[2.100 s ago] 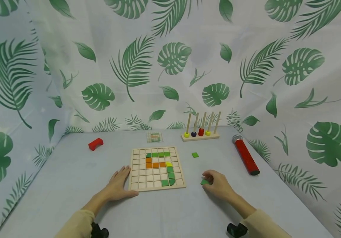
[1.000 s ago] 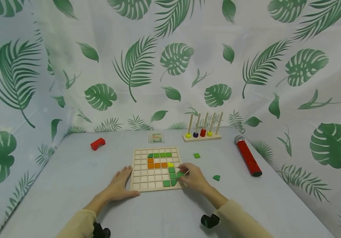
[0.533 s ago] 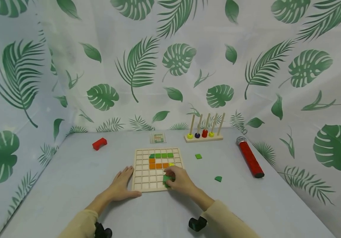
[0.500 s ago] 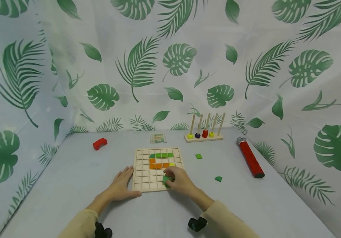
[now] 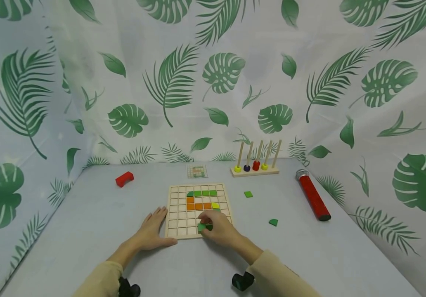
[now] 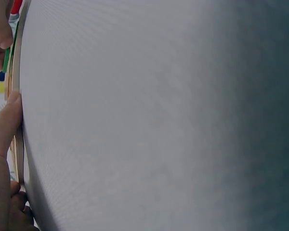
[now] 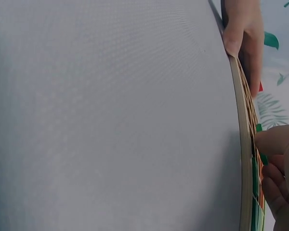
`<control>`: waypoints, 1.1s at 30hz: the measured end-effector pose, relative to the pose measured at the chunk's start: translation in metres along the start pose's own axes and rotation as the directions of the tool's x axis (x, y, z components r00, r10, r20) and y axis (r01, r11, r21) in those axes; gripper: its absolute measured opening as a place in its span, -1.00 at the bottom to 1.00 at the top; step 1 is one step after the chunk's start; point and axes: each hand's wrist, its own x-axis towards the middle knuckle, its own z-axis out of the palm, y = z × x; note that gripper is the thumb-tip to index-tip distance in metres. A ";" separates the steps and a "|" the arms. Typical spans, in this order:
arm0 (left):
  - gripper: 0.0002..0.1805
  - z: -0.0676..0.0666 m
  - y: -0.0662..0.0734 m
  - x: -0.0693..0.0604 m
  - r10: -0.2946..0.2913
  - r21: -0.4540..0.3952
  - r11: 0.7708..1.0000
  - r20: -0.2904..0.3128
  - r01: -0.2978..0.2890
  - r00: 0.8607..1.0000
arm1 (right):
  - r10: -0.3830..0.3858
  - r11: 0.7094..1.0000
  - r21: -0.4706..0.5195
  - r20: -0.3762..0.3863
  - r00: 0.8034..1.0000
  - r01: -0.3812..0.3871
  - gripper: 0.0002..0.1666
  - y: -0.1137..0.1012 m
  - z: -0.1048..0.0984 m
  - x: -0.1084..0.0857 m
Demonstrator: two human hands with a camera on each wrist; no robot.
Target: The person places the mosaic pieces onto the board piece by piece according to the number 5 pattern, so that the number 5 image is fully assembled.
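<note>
A wooden grid board (image 5: 177,237) lies on the table with green, orange and yellow tiles set in its cells. My left hand (image 5: 150,233) rests flat along its left side, the thumb (image 6: 7,122) at the board's near edge. Above the lower part of the board, my right hand (image 5: 220,229) pinches a green square tile (image 5: 201,227) between thumb and fingers; the right wrist view shows that green tile (image 7: 264,159) tilted over the grid. The hand hides the green tiles in the lower right cells. Across the top runs a row of green tiles (image 5: 205,193).
Right of the board lie a green square tile (image 5: 248,194) and a green rounded-corner tile (image 5: 273,222). Behind are a pattern card (image 5: 197,171) and a peg stand (image 5: 254,172) with beads. A red arch block (image 5: 124,179) sits left, a red microphone-like tube (image 5: 312,196) right.
My right hand has brought the green square tile from the table at right onto the board, lately shifting left and nearer. A green rounded-corner tile is uncovered there. My left hand stays put.
</note>
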 end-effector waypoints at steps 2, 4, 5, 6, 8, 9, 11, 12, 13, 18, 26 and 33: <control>0.23 0.000 0.001 0.000 0.001 0.000 1.000 0.002 -0.001 1.000 | -0.001 1.000 -0.010 0.001 1.000 0.001 -0.65 -0.001 0.000 0.000; 0.23 0.000 0.001 -0.001 0.003 -0.001 1.000 0.003 -0.003 1.000 | -0.001 1.000 -0.018 0.005 1.000 0.001 -0.64 -0.001 0.000 -0.001; 0.22 0.000 0.001 -0.001 0.004 -0.002 1.000 0.002 -0.004 1.000 | 0.001 1.000 -0.024 0.009 1.000 -0.001 -0.64 -0.001 0.000 -0.001; 0.22 0.000 0.002 -0.001 0.006 -0.005 1.000 0.000 -0.006 1.000 | 0.003 1.000 -0.028 0.012 1.000 -0.003 -0.64 -0.001 0.000 -0.001; 0.20 -0.001 0.002 -0.002 0.009 -0.007 1.000 -0.007 -0.009 1.000 | 0.010 0.999 -0.037 0.020 1.000 -0.009 -0.63 0.000 0.000 -0.001; 0.20 -0.001 0.003 -0.003 0.012 -0.003 1.000 -0.006 -0.012 1.000 | 0.014 0.999 -0.039 0.023 1.000 -0.013 -0.63 0.000 0.000 0.000; 0.20 -0.002 0.003 -0.003 0.014 -0.004 1.000 -0.011 -0.014 1.000 | 0.017 0.999 -0.046 0.028 0.999 -0.015 -0.62 0.002 0.001 0.000; 0.19 -0.002 0.003 -0.003 0.013 -0.005 1.000 -0.010 -0.013 1.000 | 0.017 0.999 -0.048 0.032 0.999 -0.015 -0.62 0.002 0.001 0.000; 0.20 -0.002 0.004 -0.004 0.011 -0.003 1.000 -0.008 -0.011 1.000 | 0.015 0.999 -0.052 0.033 0.999 -0.013 -0.62 0.003 0.001 0.000; 0.21 -0.004 0.004 -0.004 0.002 -0.015 1.000 0.002 -0.002 1.000 | 0.005 0.999 -0.054 0.038 0.999 -0.003 -0.61 0.003 0.001 0.001; 0.22 -0.002 0.002 -0.002 -0.002 -0.005 1.000 0.000 0.002 1.000 | 0.074 0.997 -0.038 0.049 0.996 -0.072 -0.61 0.002 -0.003 -0.001; 0.23 0.000 0.000 -0.001 -0.017 0.000 1.000 0.007 0.017 1.000 | 0.055 0.998 -0.035 0.043 0.998 -0.053 -0.62 0.001 -0.002 -0.001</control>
